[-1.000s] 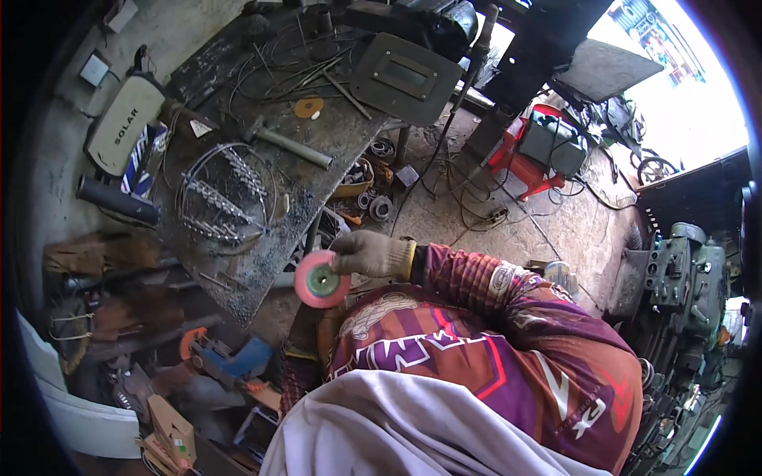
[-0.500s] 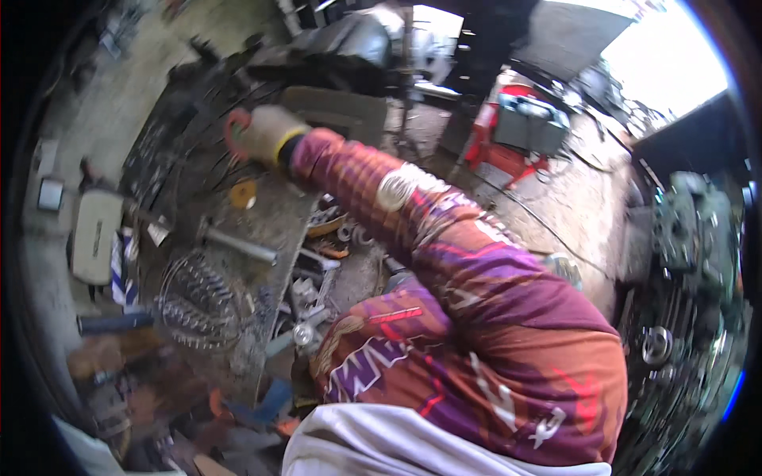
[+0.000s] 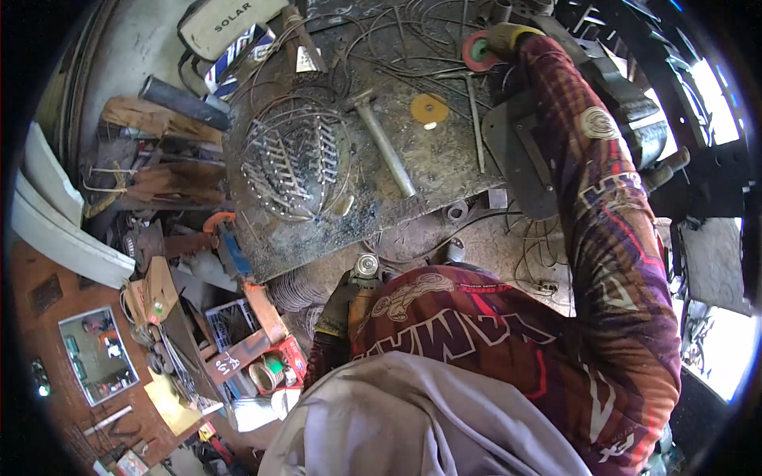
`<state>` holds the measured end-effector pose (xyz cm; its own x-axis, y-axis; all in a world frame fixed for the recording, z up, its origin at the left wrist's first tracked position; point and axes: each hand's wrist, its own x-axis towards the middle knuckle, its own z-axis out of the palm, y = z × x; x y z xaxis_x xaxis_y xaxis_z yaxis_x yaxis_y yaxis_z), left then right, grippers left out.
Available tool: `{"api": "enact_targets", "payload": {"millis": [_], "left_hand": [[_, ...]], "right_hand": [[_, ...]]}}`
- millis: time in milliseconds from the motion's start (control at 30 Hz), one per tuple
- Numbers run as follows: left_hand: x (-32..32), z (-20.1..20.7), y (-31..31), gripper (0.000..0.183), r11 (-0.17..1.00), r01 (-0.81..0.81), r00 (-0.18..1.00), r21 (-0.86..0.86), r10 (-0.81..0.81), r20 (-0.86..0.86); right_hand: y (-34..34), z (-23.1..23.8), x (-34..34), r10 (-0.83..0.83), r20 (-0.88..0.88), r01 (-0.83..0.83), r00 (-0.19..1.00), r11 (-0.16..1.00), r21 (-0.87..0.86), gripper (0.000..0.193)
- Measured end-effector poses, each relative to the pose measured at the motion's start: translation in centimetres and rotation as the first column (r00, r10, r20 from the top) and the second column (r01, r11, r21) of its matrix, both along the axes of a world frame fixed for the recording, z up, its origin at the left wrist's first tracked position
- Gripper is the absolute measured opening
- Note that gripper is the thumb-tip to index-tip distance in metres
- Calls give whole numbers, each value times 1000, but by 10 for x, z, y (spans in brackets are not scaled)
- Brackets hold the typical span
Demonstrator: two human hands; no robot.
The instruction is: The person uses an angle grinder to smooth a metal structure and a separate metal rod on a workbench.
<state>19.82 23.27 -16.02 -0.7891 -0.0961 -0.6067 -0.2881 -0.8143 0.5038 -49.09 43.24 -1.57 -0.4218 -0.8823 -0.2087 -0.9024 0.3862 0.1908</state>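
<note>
At the far right of the worktable [image 3: 373, 230], my gloved right hand [image 3: 508, 40] grips a round reddish grinding disc [image 3: 475, 52] with a greenish centre. My left hand [image 3: 336, 305], also in a dark glove, is low and close to my body. It is wrapped round an angle grinder [image 3: 366, 274], whose round metal face points up; most of the tool's body is hidden. On the tabletop lie a metal-handled hammer [image 3: 385, 151], a yellow disc [image 3: 429, 109] and an oval welded wire frame [image 3: 295, 166] with ribbed rows inside.
Loose wire and thin rods [image 3: 474, 119] spread over the table's far side. A dark flat plate [image 3: 516, 155] is beneath my right arm. To the left are a dark pipe [image 3: 184, 101], a blue clamp [image 3: 230, 246] and a reddish board with a mirror [image 3: 97, 353]. Coiled wire [image 3: 295, 292] lies below the table.
The view has turned, so the table now appears higher and further right. My right hand still holds the reddish disc. My left hand and the grinder show more clearly.
</note>
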Motion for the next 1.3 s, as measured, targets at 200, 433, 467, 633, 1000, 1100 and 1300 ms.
{"api": "enact_targets", "payload": {"millis": [200, 433, 467, 633, 1000, 1100, 1300], "left_hand": [[3, 5, -5, 60, 1000, -23, 1000, 4, 23, 0], [13, 6, -9, 61, 999, -45, 999, 0, 45, -3], [13, 7, -9, 61, 999, -48, 999, 3, 48, -3], [17, 5, -12, 62, 998, -60, 998, 9, 60, -7], [29, 7, -11, 63, 998, -58, 998, 13, 58, -5], [34, 8, -5, 63, 998, -64, 998, 12, 63, 3], [39, 11, 0, 64, 999, -52, 999, 12, 52, 11]], "right_hand": [[44, -54, -47, 196, -225, -161, 955, 973, 165, 16], [7, -11, 16, -410, -88, 414, 908, 910, 26, 36], [8, -4, 23, -502, -33, 499, 864, 864, -72, 39], [-45, 29, 154, -163, 233, 222, 959, 941, -256, 39], [-67, 4, 170, 53, 255, -9, 965, 985, -172, 48], [-70, 7, 172, 31, 268, -26, 963, 999, -25, 50], [-68, 2, 175, 0, 289, 30, 957, 994, -100, 53]]}}
